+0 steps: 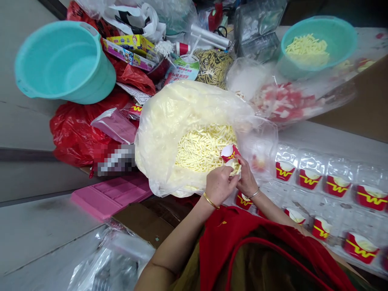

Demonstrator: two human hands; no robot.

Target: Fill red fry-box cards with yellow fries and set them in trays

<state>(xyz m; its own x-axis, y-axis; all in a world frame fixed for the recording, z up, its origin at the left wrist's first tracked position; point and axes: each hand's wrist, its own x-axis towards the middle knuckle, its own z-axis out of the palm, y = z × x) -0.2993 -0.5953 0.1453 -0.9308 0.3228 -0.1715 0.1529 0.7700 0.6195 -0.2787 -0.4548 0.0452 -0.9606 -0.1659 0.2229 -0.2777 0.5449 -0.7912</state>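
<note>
A large translucent plastic bag [163, 109] stands open before me, with a heap of pale yellow fry-shaped sticks [197, 151] inside. Both my hands meet over its near right rim. My right hand [247, 180], with a silver bracelet, is closed on a small red-and-white fries carton [228, 152]. My left hand [220, 184], wearing a gold bangle, is closed beside it, its fingertips at a few sticks by the carton. Exactly how these sticks sit between my fingers is partly hidden.
Filled red cartons [309, 178] stand in clear plastic trays at right. A turquoise tub [60, 64] is at upper left; another turquoise basin [318, 24] holds yellow sticks. A bag of red-and-white pieces [285, 101], red bags [79, 133] and a pink tray [112, 194] surround the big bag.
</note>
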